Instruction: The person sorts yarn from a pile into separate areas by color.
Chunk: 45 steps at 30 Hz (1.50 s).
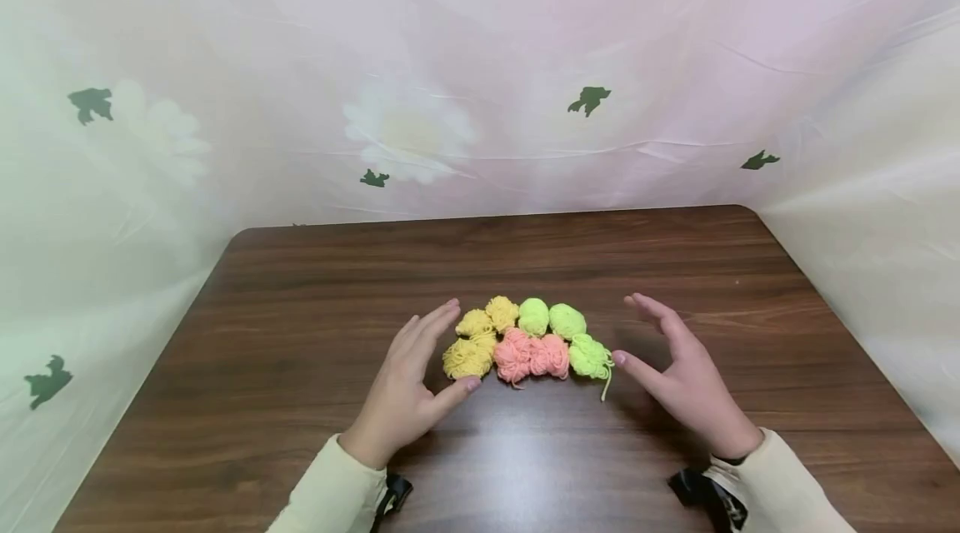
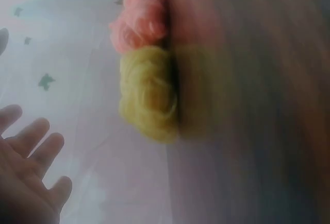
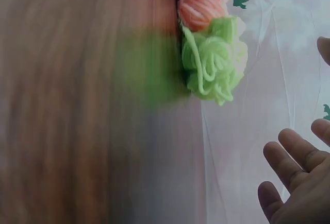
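Several small balls of yarn lie bunched together on the wooden table. Yellow yarn balls (image 1: pixel 468 358) are at the left of the bunch, pink yarn balls (image 1: pixel 531 355) at the front middle, and green yarn balls (image 1: pixel 567 321) at the back and right. A loose green strand trails from the front right ball (image 1: pixel 590 356). My left hand (image 1: pixel 408 383) is beside the yellow yarn, fingers spread and holding nothing. On the other side, my right hand (image 1: pixel 686 375) has its fingers apart, the thumb tip close to the green yarn. The left wrist view is blurred around the yellow ball (image 2: pixel 148 95).
The dark brown table (image 1: pixel 300 291) has rounded far corners. Behind it hangs a pale cloth (image 1: pixel 480 42) printed with flowers and green leaf shapes, and more cloth (image 1: pixel 892 208) hangs at the sides. Black straps (image 1: pixel 705 495) show at both sleeve cuffs.
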Each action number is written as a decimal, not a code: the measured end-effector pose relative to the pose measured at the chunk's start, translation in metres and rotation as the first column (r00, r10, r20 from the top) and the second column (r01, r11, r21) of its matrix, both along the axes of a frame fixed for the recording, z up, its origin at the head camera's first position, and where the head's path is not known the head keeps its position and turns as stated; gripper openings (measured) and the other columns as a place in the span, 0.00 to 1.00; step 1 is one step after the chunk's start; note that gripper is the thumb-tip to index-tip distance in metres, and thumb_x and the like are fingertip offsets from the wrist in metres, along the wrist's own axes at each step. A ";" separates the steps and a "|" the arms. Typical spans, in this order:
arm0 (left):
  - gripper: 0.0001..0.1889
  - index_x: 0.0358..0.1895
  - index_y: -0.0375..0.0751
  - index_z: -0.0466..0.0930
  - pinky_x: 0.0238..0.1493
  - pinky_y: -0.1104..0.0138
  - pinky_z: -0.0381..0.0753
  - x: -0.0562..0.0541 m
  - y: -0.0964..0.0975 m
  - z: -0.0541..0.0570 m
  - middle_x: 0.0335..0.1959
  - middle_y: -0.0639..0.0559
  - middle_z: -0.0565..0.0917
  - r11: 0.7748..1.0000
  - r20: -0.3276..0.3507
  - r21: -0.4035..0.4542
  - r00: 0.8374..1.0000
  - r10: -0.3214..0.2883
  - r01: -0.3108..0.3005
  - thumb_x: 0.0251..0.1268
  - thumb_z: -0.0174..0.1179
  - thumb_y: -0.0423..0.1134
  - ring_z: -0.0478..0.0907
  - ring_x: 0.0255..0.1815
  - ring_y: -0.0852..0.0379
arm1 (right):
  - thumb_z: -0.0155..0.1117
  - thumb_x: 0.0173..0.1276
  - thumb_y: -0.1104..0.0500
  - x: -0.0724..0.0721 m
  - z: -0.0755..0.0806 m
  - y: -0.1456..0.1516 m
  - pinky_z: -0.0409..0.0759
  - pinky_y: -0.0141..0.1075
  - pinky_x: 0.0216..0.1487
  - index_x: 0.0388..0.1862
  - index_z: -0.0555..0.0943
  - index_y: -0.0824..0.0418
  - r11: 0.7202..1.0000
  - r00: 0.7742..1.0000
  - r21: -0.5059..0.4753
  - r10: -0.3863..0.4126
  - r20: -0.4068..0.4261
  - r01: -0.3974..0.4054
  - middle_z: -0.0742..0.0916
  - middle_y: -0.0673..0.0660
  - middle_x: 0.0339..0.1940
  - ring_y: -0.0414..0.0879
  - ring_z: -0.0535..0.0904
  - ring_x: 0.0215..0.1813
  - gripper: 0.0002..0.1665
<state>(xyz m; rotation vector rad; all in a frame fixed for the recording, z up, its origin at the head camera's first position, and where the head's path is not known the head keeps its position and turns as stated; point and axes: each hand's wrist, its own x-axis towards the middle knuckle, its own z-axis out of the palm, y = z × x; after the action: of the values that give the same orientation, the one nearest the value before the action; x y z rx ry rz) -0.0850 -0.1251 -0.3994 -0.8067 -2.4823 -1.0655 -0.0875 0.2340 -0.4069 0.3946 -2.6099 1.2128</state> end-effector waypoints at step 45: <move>0.28 0.64 0.45 0.76 0.73 0.43 0.57 -0.016 0.056 -0.022 0.64 0.56 0.78 0.993 0.092 -0.089 0.993 -0.073 0.081 0.61 0.71 0.44 0.72 0.68 0.58 | 0.76 0.62 0.49 -0.021 -0.035 -0.012 0.72 0.41 0.59 0.63 0.76 0.55 0.993 0.968 -0.018 0.116 0.221 -0.115 0.83 0.51 0.58 0.49 0.77 0.62 0.33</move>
<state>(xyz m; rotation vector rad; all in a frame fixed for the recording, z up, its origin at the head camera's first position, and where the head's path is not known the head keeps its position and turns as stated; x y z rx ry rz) -0.1011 -0.0687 -0.4212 -0.9077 -2.6106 -1.0398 -0.1080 0.2220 -0.4421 0.4396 -2.8045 1.3741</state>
